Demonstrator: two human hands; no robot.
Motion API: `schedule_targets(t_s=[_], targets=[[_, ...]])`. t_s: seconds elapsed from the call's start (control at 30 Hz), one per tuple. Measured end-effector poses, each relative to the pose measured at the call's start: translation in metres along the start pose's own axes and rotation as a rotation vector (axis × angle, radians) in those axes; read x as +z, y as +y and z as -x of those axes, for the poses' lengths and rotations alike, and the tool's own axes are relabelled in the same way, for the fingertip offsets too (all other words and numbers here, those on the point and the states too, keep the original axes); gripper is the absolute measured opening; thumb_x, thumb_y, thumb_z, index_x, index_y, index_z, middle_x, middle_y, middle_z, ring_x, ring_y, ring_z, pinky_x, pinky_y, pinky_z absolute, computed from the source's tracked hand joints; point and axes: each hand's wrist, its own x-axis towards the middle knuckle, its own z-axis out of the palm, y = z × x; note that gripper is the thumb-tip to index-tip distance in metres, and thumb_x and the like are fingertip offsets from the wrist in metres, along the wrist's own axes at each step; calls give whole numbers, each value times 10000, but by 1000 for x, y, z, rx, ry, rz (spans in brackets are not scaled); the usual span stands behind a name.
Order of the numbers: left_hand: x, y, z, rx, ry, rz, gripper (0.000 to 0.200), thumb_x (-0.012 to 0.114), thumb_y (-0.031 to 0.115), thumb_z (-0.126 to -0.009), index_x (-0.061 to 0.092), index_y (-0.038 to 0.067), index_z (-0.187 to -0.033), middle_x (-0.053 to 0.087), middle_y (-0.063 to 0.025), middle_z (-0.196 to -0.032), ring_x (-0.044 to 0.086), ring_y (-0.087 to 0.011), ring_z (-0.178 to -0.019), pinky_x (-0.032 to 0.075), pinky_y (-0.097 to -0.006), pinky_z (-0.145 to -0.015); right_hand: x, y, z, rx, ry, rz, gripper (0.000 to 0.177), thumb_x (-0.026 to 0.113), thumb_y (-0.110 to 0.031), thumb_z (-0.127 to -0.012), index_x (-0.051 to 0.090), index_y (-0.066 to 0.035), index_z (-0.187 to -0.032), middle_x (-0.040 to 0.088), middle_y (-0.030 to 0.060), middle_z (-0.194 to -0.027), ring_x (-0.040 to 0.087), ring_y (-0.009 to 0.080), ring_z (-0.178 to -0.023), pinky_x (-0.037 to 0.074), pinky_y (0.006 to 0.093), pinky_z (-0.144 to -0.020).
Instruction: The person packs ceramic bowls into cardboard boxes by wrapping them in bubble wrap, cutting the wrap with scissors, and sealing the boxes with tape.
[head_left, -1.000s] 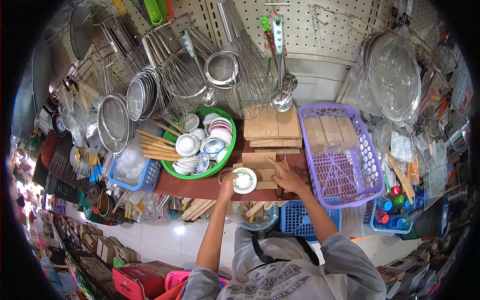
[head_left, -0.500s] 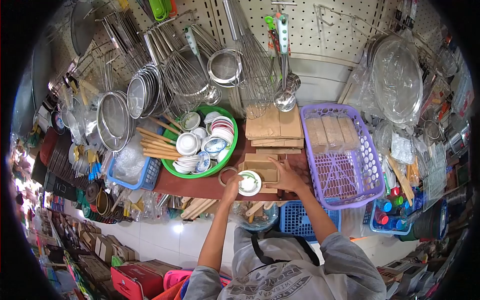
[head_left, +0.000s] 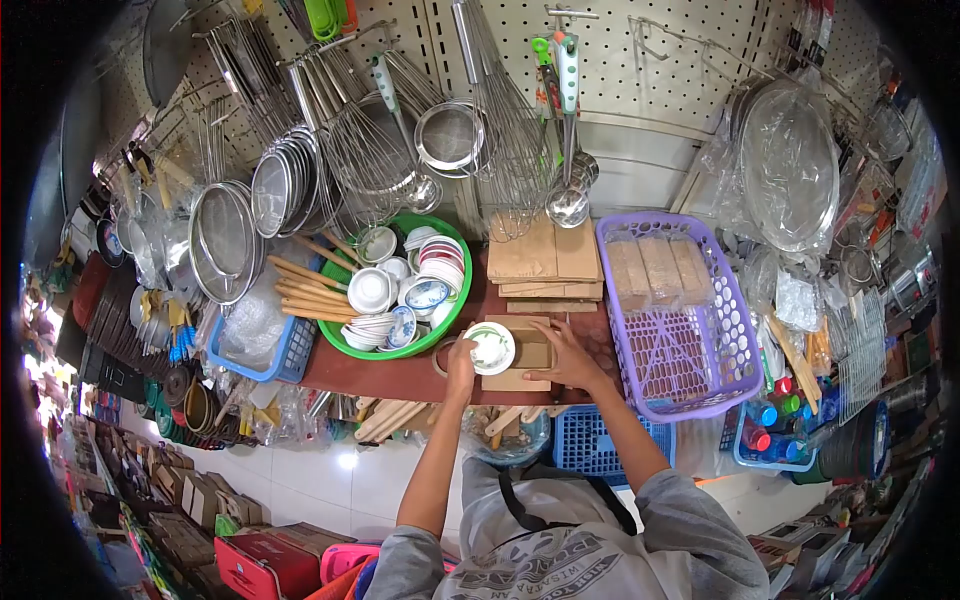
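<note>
A small white bowl with a green leaf pattern is held at its left rim by my left hand, fingers closed on it. The bowl is over the left part of an open brown cardboard box, covering some of its inside. My right hand grips the box's right side, thumb near the front edge and fingers at the back. What lies under the bowl is hidden. Just left of my left hand, a roll of tape rests on the red-brown table.
A green basin of bowls and wooden-handled tools stands left. Flat cardboard is stacked behind the box. At right, a purple basket holds several wrapped brown packs. Whisks and ladles hang above.
My left hand has moved the bowl a little away from my body, further over the box. The right hand stays at the box. The whole view has shifted slightly.
</note>
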Motion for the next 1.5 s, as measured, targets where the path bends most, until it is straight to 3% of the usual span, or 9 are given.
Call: schedule_targets(t_s=[0.13,0.27,0.37,0.47,0.6,0.7,0.9,1.13,1.5], targets=[[-1,4,5,-95,-54,23,577,475,183,-864,484,-92,-1371,594,-158,-1275,564,-219,-1120,399,-299,-993,-11,-13,2,-7,22,143,1004,828,-592,-641,409,-231,-1479,266,232,-1499,236,465,-1407,270,557,-1153],[-3,-3,1,-37,-76,-54,575,479,191,-863,488,-83,-1367,592,-168,-1274,551,-230,-1154,383,-304,-1019,-14,-33,1,-55,230,361,744,815,-526,-702,594,-213,-1340,353,178,-1440,244,427,-1389,262,540,-1149],[0,-2,1,-17,-96,-16,579,483,199,-860,483,-77,-1370,573,-176,-1298,529,-244,-1194,365,-313,-1044,-18,-55,-9,-175,419,380,528,805,-488,-723,719,-179,-1143,471,136,-1311,371,378,-1290,314,524,-1085],[2,-7,2,65,-77,-51,566,477,197,-862,487,-71,-1361,560,-177,-1305,512,-256,-1220,351,-319,-1060,-20,-84,-12,-190,397,278,404,800,-448,-729,751,-183,-1031,565,84,-1123,484,291,-1143,372,485,-959],[6,-11,0,126,-46,-71,526,463,188,-869,507,-51,-1335,573,-164,-1261,524,-253,-1192,365,-317,-1040,-1,-77,-26,-181,374,235,307,783,-377,-746,734,-193,-986,613,-13,-821,573,204,-959,382,424,-817],[17,15,16,87,-11,-73,492,463,182,-870,530,-40,-1305,592,-150,-1213,550,-234,-1124,396,-314,-989,0,-73,-32,-79,334,199,251,774,-341,-755,724,-186,-946,641,-30,-740,607,203,-881,370,429,-815],[16,15,15,26,-56,-83,437,484,254,-935,565,-47,-1242,608,-137,-1167,564,-204,-1057,419,-309,-936,-8,-71,-35,-65,296,121,233,749,-297,-787,695,-137,-947,712,18,-716,679,230,-681,492,372,-694],[19,12,15,126,32,-152,557,392,425,-1049,565,-75,-1226,604,-137,-1187,542,-206,-1098,391,-309,-981,-3,-62,-32,1,375,-90,222,690,-280,-872,636,-79,-950,718,79,-732,695,219,-657,515,352,-621],[14,7,18,68,60,-71,455,463,339,-1031,568,-47,-1248,626,-131,-1163,565,-211,-1085,404,-318,-974,-7,-28,-21,66,554,-279,172,624,-145,-891,512,-35,-958,646,170,-706,685,286,-652,505,384,-593]])
